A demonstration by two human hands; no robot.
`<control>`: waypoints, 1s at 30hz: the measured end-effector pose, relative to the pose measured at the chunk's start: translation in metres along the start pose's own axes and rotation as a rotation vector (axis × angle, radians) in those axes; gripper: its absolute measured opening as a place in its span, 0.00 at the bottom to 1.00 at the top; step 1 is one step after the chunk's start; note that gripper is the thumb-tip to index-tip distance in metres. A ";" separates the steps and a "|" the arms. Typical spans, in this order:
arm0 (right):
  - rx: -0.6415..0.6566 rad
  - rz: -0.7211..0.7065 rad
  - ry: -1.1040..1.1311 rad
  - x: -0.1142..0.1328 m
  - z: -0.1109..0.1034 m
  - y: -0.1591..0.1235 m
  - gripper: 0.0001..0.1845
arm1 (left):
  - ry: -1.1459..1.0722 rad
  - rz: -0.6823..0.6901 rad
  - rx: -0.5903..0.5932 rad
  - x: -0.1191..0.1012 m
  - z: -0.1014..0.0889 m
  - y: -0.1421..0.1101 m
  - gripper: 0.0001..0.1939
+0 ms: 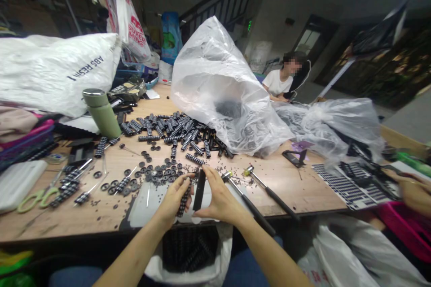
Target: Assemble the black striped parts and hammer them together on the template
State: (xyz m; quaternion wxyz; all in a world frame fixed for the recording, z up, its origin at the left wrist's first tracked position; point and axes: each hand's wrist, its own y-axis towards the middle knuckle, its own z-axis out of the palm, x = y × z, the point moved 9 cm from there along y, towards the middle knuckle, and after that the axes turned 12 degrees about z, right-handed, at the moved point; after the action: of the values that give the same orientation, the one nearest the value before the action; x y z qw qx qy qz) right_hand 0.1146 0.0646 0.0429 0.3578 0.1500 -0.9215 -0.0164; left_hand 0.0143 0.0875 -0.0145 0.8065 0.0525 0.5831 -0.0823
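Note:
My left hand (175, 199) is closed around a black-and-white ribbed roller (184, 201), held upright over the table's front edge. Just beside it, my right hand (220, 199) grips a flat black bar (199, 190) by its ends, between thumb and fingers. Beneath both hands lies a pale grey mat (139, 208). Small black discs (161, 172) are scattered beyond my left hand, and a pile of similar rollers (178, 128) lies further back. Two hammers with black grips, one nearer (247, 202) and one farther (271, 192), rest right of my right hand.
An open sack (224, 251) of black pieces hangs below the table edge. Large clear plastic bags (215, 71) stand behind. At left are a green flask (101, 114) and scissors (42, 195). Another person's hand (414, 193) is at right; a seated person (279, 81) is farther back.

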 end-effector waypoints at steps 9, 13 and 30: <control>-0.076 -0.120 0.280 0.013 0.006 -0.018 0.61 | -0.022 -0.078 -0.073 0.011 0.000 -0.011 0.25; -0.069 -0.136 0.286 0.019 0.007 -0.020 0.60 | -0.003 -0.018 -0.154 0.008 -0.003 -0.013 0.20; -0.034 -0.047 0.314 0.005 0.019 -0.026 0.57 | -0.075 -0.170 -0.120 0.015 0.017 -0.023 0.17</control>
State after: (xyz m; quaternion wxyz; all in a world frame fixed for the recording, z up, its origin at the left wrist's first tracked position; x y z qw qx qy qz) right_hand 0.1049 0.0367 0.0284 0.4996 0.1663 -0.8500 -0.0169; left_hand 0.0305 0.0606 -0.0229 0.8197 -0.0484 0.5586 -0.1173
